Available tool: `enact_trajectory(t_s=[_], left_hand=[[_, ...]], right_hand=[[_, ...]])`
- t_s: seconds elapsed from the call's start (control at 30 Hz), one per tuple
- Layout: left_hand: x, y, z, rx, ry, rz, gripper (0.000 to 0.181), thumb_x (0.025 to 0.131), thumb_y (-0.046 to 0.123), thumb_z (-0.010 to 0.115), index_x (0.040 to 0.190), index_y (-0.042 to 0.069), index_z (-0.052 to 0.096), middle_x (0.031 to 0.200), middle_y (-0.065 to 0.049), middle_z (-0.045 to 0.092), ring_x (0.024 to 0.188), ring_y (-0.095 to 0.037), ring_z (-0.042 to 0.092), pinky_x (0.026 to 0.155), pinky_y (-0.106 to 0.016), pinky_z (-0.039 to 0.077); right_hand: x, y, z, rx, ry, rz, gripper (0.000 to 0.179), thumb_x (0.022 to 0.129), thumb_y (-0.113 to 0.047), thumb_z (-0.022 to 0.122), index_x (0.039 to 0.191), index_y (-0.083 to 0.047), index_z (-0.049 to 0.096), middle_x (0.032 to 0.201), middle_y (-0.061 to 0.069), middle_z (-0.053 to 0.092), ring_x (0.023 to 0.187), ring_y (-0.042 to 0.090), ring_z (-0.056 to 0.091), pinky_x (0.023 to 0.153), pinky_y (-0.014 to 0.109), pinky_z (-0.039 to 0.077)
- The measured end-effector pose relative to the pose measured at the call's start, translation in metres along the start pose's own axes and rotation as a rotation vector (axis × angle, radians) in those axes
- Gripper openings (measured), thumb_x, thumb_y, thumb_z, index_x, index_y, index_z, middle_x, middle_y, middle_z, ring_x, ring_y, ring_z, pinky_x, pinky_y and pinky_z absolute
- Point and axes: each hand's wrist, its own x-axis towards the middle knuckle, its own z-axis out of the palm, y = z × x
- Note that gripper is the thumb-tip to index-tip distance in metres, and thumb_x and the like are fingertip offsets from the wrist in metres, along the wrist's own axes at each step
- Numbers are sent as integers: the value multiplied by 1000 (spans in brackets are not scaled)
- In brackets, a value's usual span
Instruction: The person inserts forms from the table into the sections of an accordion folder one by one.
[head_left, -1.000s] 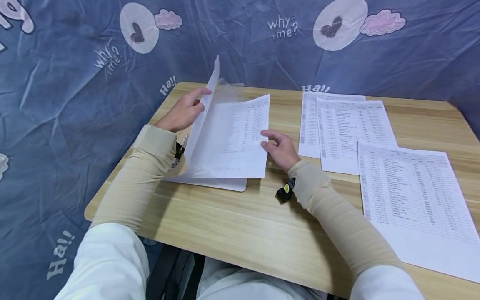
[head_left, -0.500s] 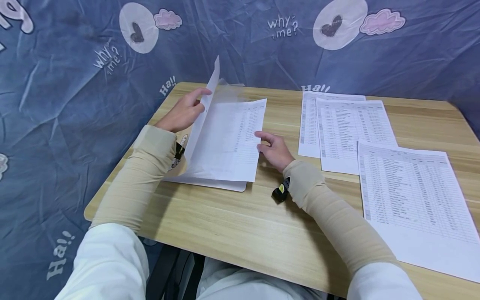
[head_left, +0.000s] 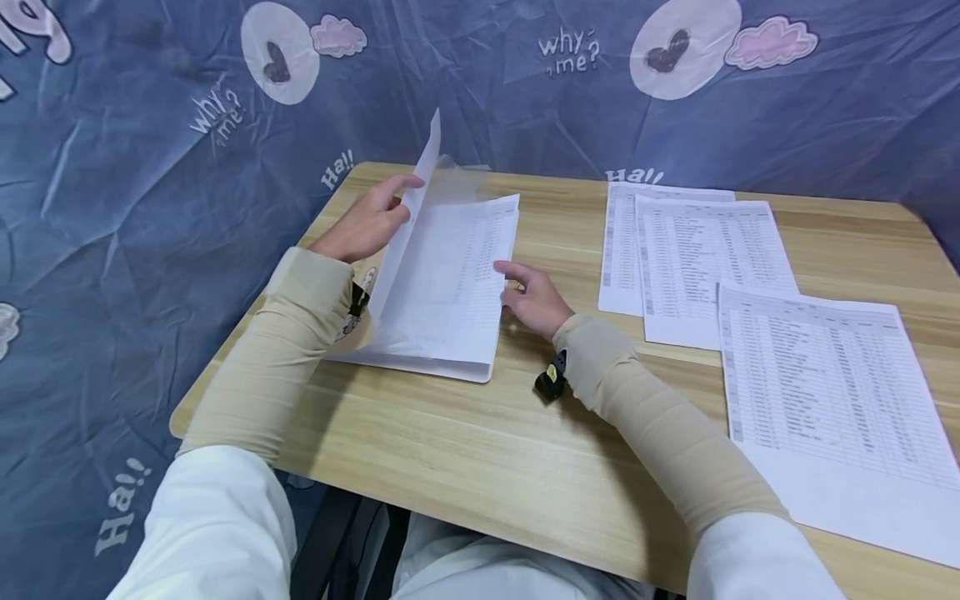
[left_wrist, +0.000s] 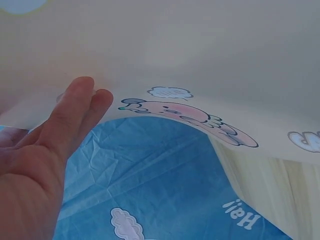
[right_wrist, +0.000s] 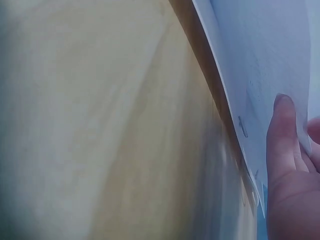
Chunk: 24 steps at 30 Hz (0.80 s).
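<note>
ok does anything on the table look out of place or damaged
No damage or spills I can see. Only the printed sheets on the right look untidy: they overlap, staggered rather than squared up. The folder is simply held open.

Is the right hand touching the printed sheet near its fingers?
Touching: the right wrist view shows the edge of the printed sheet between thumb and fingers of the right hand.

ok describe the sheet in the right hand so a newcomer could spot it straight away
On the wooden table, look to the left side for the open folder with its cover raised. The sheet lies partly inside it, its right edge pinched by the right hand. Unlike the printed sheets lying on the table's right, this one is held.
</note>
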Motion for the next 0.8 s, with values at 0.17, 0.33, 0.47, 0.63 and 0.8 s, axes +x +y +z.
enact_trajectory(t_s=[0.17,0.33,0.47,0.63,0.8], left_hand=[[-1,0,-1,6,5,-2,47,96,15,32,143,14,37,71,-9,39,60,-24,37,68,-36,36],[-1,0,-1,1,-2,-4,47,96,15,32,142,14,37,69,-8,38,59,-23,36,69,-36,36],[-1,0,-1,-1,-10,-9,47,96,15,31,143,14,36,69,-9,38,58,-23,36,69,-36,36],[0,0,-1,-2,-7,-5,47,96,14,32,142,14,37,66,-7,36,55,-22,35,67,-35,36],[-1,0,-1,0,-1,-3,47,95,13,33,142,15,38,66,-6,36,56,-21,35,66,-35,36]], right_hand=[[3,0,4,27,-27,8,56,90,4,45,144,-5,36,138,16,43,98,26,62,83,36,52],[5,1,6,43,-49,11,56,90,5,43,145,-5,35,139,17,42,104,28,60,83,34,53],[7,0,9,37,-59,3,57,90,5,43,145,-5,35,139,17,41,101,26,59,83,34,52],[9,1,12,34,-71,-5,58,88,7,42,145,-4,34,139,18,41,102,26,59,81,34,53],[10,-1,15,31,-83,-3,58,89,7,42,145,-5,34,137,18,42,104,27,59,81,34,53]])
